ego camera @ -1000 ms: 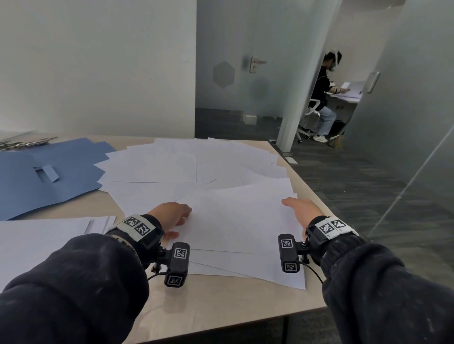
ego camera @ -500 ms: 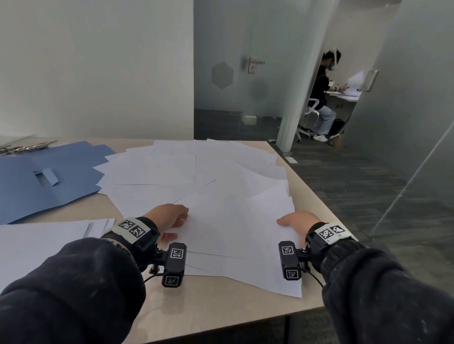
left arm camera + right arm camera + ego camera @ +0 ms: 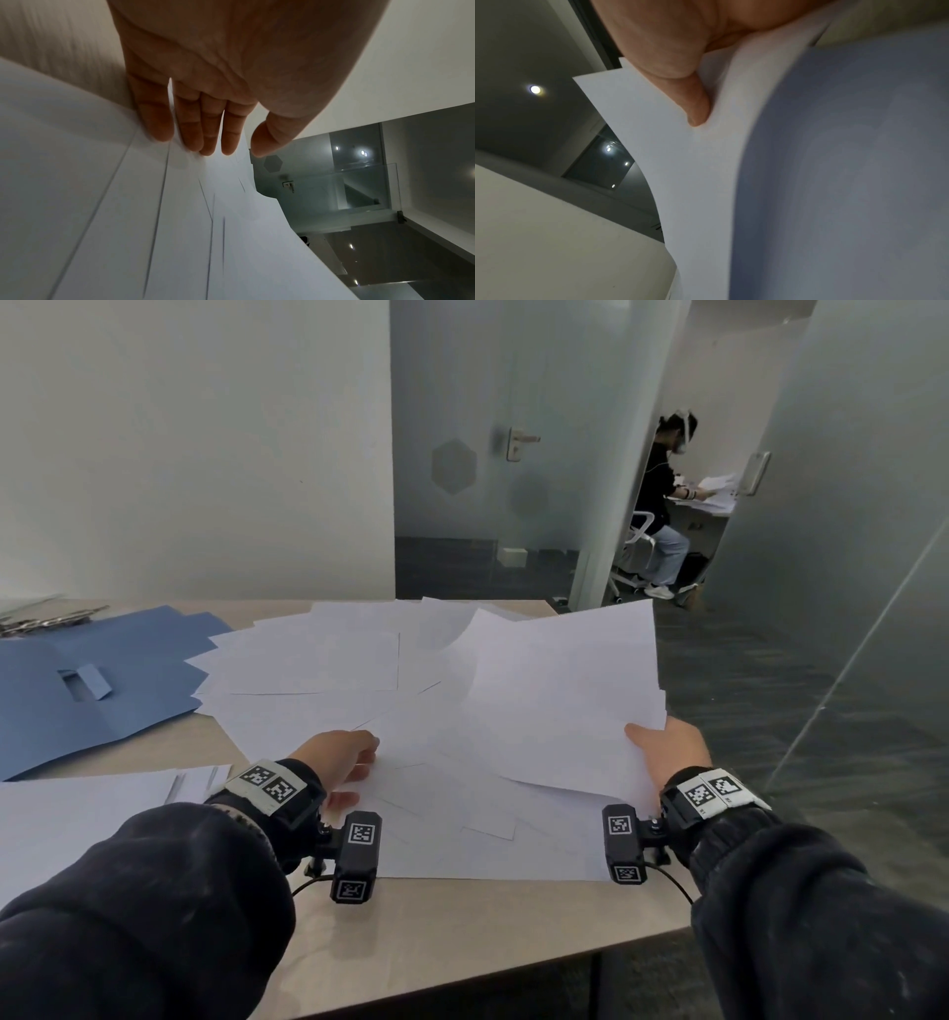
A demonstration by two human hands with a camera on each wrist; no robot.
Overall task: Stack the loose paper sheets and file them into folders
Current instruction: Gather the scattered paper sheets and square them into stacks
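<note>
Several loose white sheets [image 3: 328,670] lie fanned over the middle of the beige table [image 3: 462,932]. My right hand [image 3: 662,752] pinches the near right edge of a few lifted sheets [image 3: 560,690], thumb on top, raising them off the pile. In the right wrist view the thumb [image 3: 693,105] presses on the curved lifted sheets [image 3: 834,182]. My left hand [image 3: 339,757] rests with straight fingers on the spread sheets near the front; the left wrist view shows its fingers [image 3: 195,130] flat on the sheets [image 3: 128,203]. An open blue folder [image 3: 77,690] lies at the left.
A second white stack [image 3: 87,814] sits at the near left edge. Metal clips [image 3: 46,618] lie at the far left behind the folder. The table's right edge drops to dark floor. A seated person [image 3: 662,505] works in the room beyond a glass door.
My right hand slid back along the right side, took hold of a few sheets and lifted them up. The left hand stayed nearly still on the pile.
</note>
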